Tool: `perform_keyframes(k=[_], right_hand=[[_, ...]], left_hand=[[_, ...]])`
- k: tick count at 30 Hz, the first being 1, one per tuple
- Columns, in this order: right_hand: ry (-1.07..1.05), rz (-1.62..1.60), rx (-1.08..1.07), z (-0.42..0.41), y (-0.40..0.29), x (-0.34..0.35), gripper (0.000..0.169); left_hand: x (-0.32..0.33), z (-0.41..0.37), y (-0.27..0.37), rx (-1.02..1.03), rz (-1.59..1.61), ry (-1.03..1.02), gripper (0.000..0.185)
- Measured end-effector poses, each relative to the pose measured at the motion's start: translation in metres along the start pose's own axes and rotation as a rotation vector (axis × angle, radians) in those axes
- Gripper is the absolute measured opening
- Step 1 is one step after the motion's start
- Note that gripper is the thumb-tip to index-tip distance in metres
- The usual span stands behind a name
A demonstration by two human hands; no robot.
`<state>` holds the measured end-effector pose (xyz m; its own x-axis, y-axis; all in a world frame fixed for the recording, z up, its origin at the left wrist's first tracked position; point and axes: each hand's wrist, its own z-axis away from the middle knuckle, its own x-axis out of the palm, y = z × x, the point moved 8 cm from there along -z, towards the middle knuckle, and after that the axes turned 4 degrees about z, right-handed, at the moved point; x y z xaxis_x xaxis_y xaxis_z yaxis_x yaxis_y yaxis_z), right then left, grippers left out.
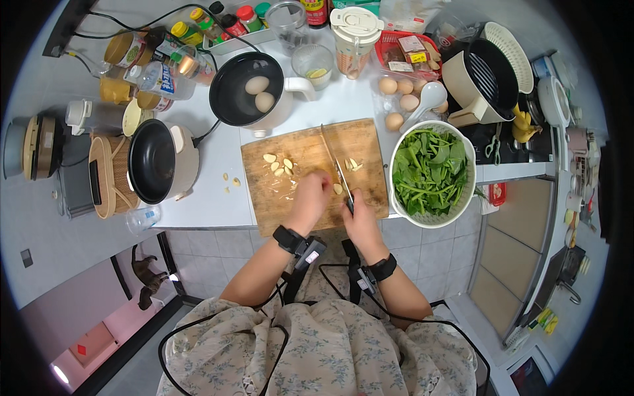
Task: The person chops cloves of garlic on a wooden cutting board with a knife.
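My right hand [362, 222] grips the dark handle of a kitchen knife [336, 158], whose blade points away from me over a wooden cutting board [307, 143]. Left of the blade, my left hand [312, 195] hovers low over the board with curled fingers; whether they pinch anything is hidden. One garlic clove [338, 188] lies beside the blade, near my left fingertips. Several peeled garlic cloves [280, 166] sit on the board's left part, with thin scraps below them. Cut garlic pieces [353, 164] rest right of the blade.
A white colander of leafy greens [431, 171] stands right of the board. Behind are a pot holding two eggs [237, 94], a glass bowl [312, 67], a lidded pitcher [354, 42] and loose eggs with a white ladle [430, 99]. Another pot [153, 161] stands left. A cat [148, 274] is lower left.
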<state>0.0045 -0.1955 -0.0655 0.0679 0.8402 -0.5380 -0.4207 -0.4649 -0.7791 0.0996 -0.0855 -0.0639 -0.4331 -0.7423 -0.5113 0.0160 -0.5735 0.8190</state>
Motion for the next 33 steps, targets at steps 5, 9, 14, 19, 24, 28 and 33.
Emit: perform_keyframes(k=[5,9,14,19,24,28,33], right_hand=[[0.041,0.01,0.106,-0.003,0.021,-0.006,0.027],[0.036,0.016,0.018,0.005,0.007,-0.013,0.026],[0.01,0.052,0.013,0.008,0.007,-0.002,0.024],[0.021,0.088,-0.031,0.008,0.005,-0.003,0.022],[0.005,0.099,-0.001,-0.009,0.006,0.002,0.019],[0.045,-0.022,-0.049,0.0,0.002,-0.005,0.02],[-0.021,0.056,-0.003,0.007,-0.004,-0.003,0.02]], left_hand=[[0.016,0.012,0.0,0.029,0.028,0.059,0.02],[0.013,-0.002,-0.012,0.102,0.094,0.206,0.017],[0.022,-0.017,-0.036,-0.055,0.296,0.121,0.007],[0.021,-0.016,-0.033,-0.116,0.32,0.048,0.007],[0.024,-0.013,-0.041,-0.026,0.321,0.131,0.007],[0.02,-0.012,-0.035,-0.037,0.34,0.131,0.008],[0.017,-0.013,-0.033,-0.063,0.382,0.131,0.008]])
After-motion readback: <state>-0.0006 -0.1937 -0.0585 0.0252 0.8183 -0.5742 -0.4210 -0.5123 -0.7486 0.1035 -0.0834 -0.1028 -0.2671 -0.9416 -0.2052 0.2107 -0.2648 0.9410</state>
